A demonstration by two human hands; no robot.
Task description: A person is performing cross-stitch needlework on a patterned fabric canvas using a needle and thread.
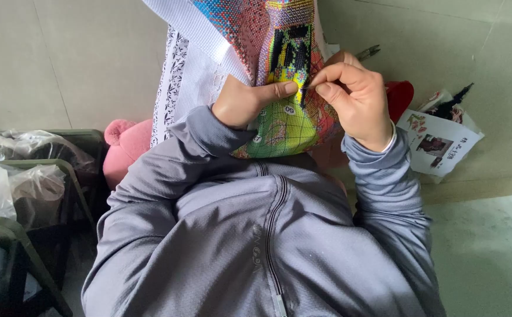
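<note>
A cross-stitch cloth (pixel 279 64) with bright multicoloured stitching and a white border with a black leaf pattern hangs in front of me. My left hand (pixel 247 100) grips the cloth from the left, thumb pressed on its stitched face. My right hand (pixel 355 97) pinches a thin needle between thumb and forefinger at the cloth's surface, just right of the left thumb. The needle itself is barely visible. Both arms wear grey sleeves of a zipped jacket (pixel 267 235).
A pink plush item (pixel 124 147) lies at the left behind my arm. Green metal frames with clear plastic bags (pixel 27 176) stand at far left. A printed paper sheet with thread bundles (pixel 438 138) and a red object (pixel 399 97) lie on the floor at right. Small scissors (pixel 368 53) show above my right hand.
</note>
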